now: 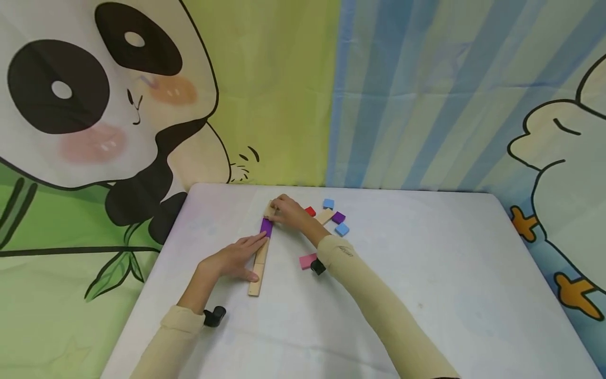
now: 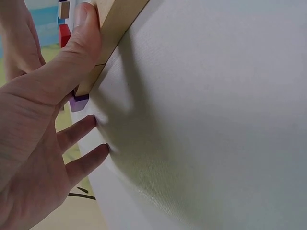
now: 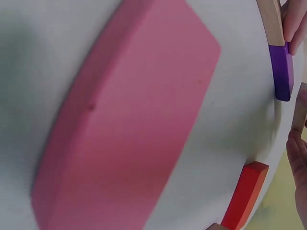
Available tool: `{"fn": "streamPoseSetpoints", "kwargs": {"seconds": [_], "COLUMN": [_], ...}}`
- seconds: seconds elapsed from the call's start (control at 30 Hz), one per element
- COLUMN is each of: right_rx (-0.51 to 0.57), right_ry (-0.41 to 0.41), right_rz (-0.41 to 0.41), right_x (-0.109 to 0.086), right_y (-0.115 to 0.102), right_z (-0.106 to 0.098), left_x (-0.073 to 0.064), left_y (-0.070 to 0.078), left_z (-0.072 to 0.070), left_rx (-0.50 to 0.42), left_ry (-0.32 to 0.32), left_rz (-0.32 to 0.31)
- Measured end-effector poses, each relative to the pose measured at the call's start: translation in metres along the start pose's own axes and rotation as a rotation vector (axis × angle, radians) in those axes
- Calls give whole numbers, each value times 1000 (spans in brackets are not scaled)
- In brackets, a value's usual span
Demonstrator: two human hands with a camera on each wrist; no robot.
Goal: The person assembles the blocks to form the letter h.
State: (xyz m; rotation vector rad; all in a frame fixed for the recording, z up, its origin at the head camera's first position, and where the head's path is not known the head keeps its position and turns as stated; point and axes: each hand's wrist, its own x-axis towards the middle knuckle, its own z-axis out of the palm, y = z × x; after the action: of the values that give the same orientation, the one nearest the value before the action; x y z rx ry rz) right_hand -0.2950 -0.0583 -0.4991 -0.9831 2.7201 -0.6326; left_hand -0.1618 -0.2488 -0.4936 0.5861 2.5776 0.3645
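Note:
On the white table a straight row holds two plain wooden blocks [image 1: 256, 279] and a purple block [image 1: 266, 228], laid end to end. My left hand [image 1: 235, 258] rests along this row, fingertips near the purple block and thumb on the nearer wood. The left wrist view shows that thumb [image 2: 79, 45] against the wooden block [image 2: 117, 24], with two other fingers stretched out. At the row's far end my right hand [image 1: 291, 212] pinches another wooden block [image 1: 270, 210]. The right wrist view shows this block [image 3: 299, 115] slightly apart from the purple block [image 3: 282, 76].
Right of the row lie a red block [image 1: 310, 211], a loose wooden block [image 1: 325, 216], a second purple block [image 1: 338, 217] and two blue blocks [image 1: 342, 229]. A pink block [image 1: 307, 261] lies beside my right wrist. A cartoon-printed curtain [image 1: 284, 95] hangs behind the table.

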Motion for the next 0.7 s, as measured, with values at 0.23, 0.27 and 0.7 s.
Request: {"fn": "streamPoseSetpoints", "kwargs": {"seconds": [0.23, 0.27, 0.7], "right_rx": [-28, -26, 27], "right_ry": [-37, -50, -137], "right_rz": [-1, -2, -62], "right_x": [10, 11, 15], "right_y": [0, 1, 4], "right_z": [1, 2, -1], "left_x": [3, 3, 1], "left_y": [2, 3, 4], "left_z": [2, 3, -2], "left_rx": [-4, -4, -6], "left_ry": [0, 1, -17], "left_rz": [4, 5, -1]}}
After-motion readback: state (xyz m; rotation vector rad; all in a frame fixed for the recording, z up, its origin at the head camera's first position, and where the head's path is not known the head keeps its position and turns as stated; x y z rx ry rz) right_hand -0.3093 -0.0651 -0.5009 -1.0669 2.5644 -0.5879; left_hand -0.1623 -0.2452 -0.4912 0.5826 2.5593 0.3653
